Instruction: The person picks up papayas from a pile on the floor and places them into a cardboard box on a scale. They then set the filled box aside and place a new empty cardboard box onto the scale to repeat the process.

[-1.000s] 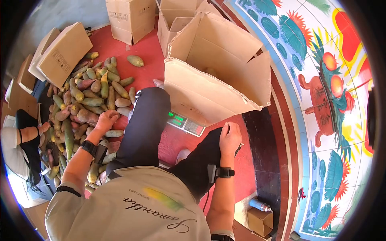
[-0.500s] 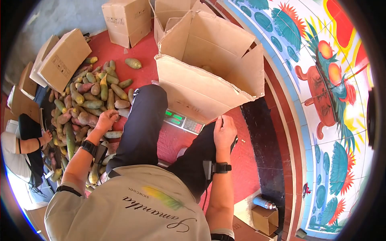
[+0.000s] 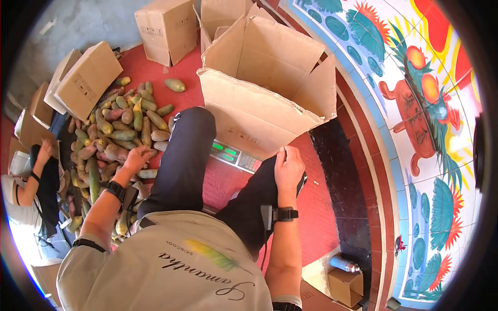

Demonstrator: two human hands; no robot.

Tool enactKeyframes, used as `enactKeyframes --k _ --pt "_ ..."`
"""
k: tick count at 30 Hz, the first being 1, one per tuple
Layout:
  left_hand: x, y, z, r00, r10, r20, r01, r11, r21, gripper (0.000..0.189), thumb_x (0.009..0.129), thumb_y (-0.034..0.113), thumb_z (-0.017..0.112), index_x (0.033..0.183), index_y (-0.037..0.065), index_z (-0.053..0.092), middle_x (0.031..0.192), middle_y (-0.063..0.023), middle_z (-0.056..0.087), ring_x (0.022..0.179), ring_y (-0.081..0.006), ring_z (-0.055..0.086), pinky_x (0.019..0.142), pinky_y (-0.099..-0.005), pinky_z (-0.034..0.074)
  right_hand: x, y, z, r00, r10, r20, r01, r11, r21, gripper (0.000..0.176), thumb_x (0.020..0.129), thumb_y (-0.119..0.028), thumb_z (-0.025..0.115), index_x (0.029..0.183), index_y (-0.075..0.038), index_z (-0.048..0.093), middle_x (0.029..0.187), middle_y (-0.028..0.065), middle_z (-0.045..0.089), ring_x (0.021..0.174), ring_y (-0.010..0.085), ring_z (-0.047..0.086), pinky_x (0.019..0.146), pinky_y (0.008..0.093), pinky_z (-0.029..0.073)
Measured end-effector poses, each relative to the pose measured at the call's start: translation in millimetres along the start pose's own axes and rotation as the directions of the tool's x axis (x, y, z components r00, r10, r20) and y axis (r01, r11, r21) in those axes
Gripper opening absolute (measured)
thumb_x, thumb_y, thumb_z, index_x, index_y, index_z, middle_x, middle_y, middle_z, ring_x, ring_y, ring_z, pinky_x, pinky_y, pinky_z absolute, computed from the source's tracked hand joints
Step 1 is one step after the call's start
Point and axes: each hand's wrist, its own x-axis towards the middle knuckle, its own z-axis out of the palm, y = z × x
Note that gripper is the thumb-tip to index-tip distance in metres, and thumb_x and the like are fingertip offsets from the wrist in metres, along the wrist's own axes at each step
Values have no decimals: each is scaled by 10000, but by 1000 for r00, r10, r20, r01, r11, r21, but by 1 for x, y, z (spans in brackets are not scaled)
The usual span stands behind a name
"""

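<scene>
Beside my left knee, my left hand is closed, its fingers curled and pressed together. It is over the edge of a pile of long, plump green, yellow and reddish produce; what it holds, if anything, is hidden. My right hand is by my right knee, fingers curled and thumb up, next to the lower edge of a large open carton. Its inner fingers are hidden from me. Under the carton sits a scale with green lit digits and a keypad.
Several cartons stand around, one upright at the back and one tilted beside the pile. At the far left another person's arm reaches by the produce. A painted tile wall curves along the right. A blue can lies near a small box.
The other person's hand at the left has risen away from the pile's edge. My hands stay almost where they were; the view has shifted slightly.
</scene>
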Motion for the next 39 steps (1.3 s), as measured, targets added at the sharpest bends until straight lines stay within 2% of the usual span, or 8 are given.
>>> enactKeyframes --k 6,18,21,34,36,37,38,39 --pt "-8 -22 -14 994 71 -81 -66 996 67 191 812 123 578 933 -23 602 803 -91 633 691 -144 586 655 -286 478 1 8 4 999 18 -44 -15 998 64 62 774 -89 589 776 -35 559 722 121 562 636 307 564 582 392 453" --pt "-25 -25 -28 996 -43 -75 41 999 -30 173 808 111 575 924 -14 602 786 -76 620 729 -144 581 675 -278 460 9 -1 18 1000 25 -2 -25 986 167 70 788 -90 574 799 -21 566 764 135 583 681 316 581 620 377 466" --pt "-24 -37 -24 997 -29 -77 39 990 133 174 800 119 583 915 -8 613 795 -86 628 748 -151 592 687 -288 465 11 1 20 998 40 37 -46 987 154 82 798 -92 572 812 -11 571 786 144 594 700 320 589 637 368 471" --pt "1 -53 10 961 -221 164 233 971 -58 189 798 123 553 895 -22 627 827 -91 643 709 -179 617 663 -296 498 7 3 9 996 59 66 -62 997 49 70 779 -73 570 803 -7 565 754 135 565 682 314 570 618 381 458" --pt "16 -114 19 972 93 216 -133 975 177 146 765 113 574 842 6 636 833 -118 641 751 -229 625 669 -319 506 7 3 10 995 58 83 -61 997 43 76 785 -74 566 811 -3 572 762 139 570 689 315 573 623 379 461" --pt "19 -131 21 974 91 209 -128 977 170 146 765 113 574 842 6 636 833 -118 641 751 -229 625 669 -319 506 8 2 10 994 59 90 -63 997 41 77 797 -74 561 803 3 570 762 147 572 687 320 573 622 377 460" --pt "22 -144 22 901 267 342 -413 769 488 129 736 123 587 797 22 638 822 -126 638 772 -253 625 670 -331 508 8 2 10 993 62 97 -66 997 39 84 809 -74 556 795 8 567 763 155 574 684 324 573 622 376 459" --pt "23 -156 23 779 352 518 -625 388 677 113 708 133 600 753 38 641 812 -134 634 792 -277 625 672 -344 510 9 1 10 992 66 106 -70 997 26 80 810 -71 554 797 7 569 768 154 575 691 323 573 627 375 460"
